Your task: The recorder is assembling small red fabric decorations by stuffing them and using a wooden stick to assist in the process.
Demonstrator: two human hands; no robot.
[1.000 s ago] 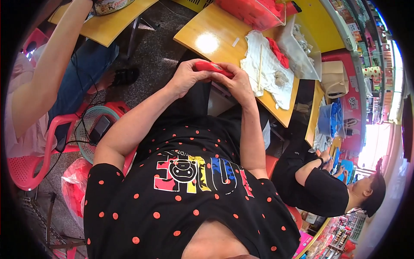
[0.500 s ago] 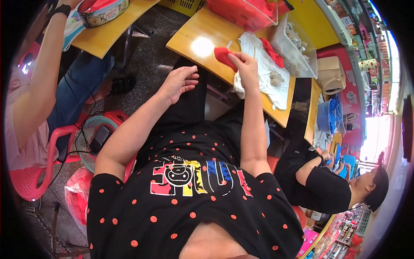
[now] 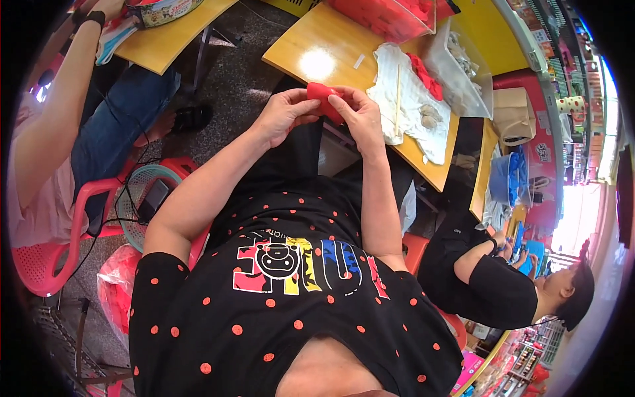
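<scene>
Between my hands is a small red piece (image 3: 317,91), smooth and folded like cloth, held above my lap near the table's front edge. My left hand (image 3: 283,118) pinches its left side with thumb and fingers. On its right side, my right hand (image 3: 361,119) grips it between thumb and fingers. Beyond, on the yellow table (image 3: 291,54), lies a white cloth (image 3: 385,73) bearing a thin wooden stick (image 3: 398,99), a greyish-white tuft (image 3: 430,117) and a larger red fabric piece (image 3: 427,79).
A clear bin of red pieces (image 3: 383,18) stands at the back, and a clear bin of pale scraps (image 3: 486,92) to its right. People sit on both sides: a bare arm (image 3: 56,112) at left, a black sleeve (image 3: 499,291) at right. A pink chair (image 3: 43,261) is at left.
My right hand has brought the red piece left and toward me, and my left hand has moved up to grip it too. The stick on the cloth now shows.
</scene>
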